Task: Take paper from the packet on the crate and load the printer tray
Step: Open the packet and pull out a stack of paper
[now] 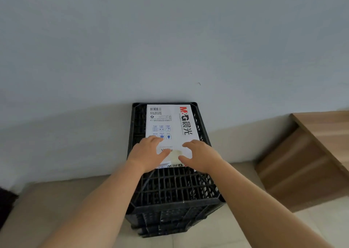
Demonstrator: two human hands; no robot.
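A white paper packet (pixel 171 124) with a red and black logo lies flat on top of a black latticed plastic crate (pixel 175 185), toward the crate's far side against the wall. My left hand (pixel 146 154) rests on the packet's near left end, fingers spread, thumb pointing inward. My right hand (pixel 200 156) rests on the near right end, fingers spread as well. Between the two thumbs sits the packet's near flap with a strip of pale tape (pixel 174 156). Neither hand has closed on anything. No printer is in view.
The crate stands on a pale tiled floor against a light grey wall (pixel 170 49). A wooden cabinet or desk (pixel 309 157) stands to the right, close to the crate. Something dark (pixel 5 206) shows at the far left edge.
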